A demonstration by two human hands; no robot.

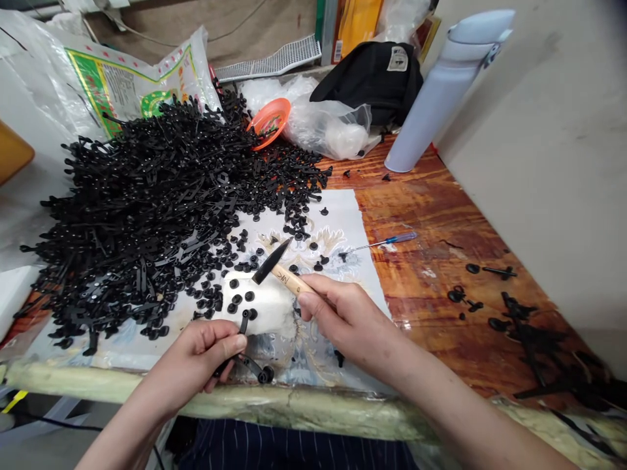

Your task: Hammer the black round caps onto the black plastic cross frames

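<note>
My right hand (340, 313) is closed round the wooden handle of a small hammer (289, 277). Its black head hangs over a white pad (274, 303) that bears several small round black caps (249, 296). At the table's front edge my left hand (203, 352) pinches a black plastic lever-like part (252, 367), one end of which reaches up to the pad's lower left. The fingers hide the middle of this part. Left of the pad, more black caps (208, 294) lie loose beside a large heap of black plastic parts (147, 196).
A screwdriver (392, 241) lies right of the pad on a patterned sheet (343, 209). Behind stand a pale blue bottle (435, 98), a black cap (372, 78), an orange dish (281, 111) and plastic bags (333, 130). More black parts (519, 320) lie at the right edge.
</note>
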